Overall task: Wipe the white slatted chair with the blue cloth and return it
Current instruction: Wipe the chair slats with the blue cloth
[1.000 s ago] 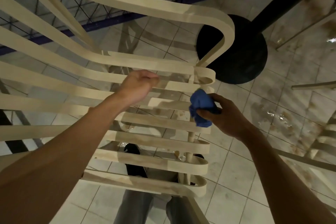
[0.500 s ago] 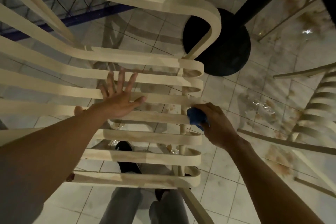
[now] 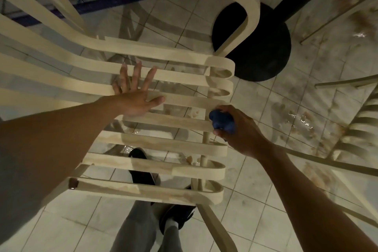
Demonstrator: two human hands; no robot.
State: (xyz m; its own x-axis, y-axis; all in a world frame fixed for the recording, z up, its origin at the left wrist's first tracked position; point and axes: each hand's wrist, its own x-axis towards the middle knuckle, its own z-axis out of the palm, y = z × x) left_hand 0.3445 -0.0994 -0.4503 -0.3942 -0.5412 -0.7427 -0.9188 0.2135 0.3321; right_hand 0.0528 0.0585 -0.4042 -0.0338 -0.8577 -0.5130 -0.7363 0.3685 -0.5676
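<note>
Chair (image 3: pixel 163 121) cream, slatted; cloth (image 3: pixel 223 121) blue; floor (image 3: pixel 255 206) white-tiled.

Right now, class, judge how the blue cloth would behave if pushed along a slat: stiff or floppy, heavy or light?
Probably floppy: the blue cloth is crumpled into a wad in the right hand. Likely light: that hand alone holds it. It may bunch rather than glide over gaps in the white slatted chair.
</note>
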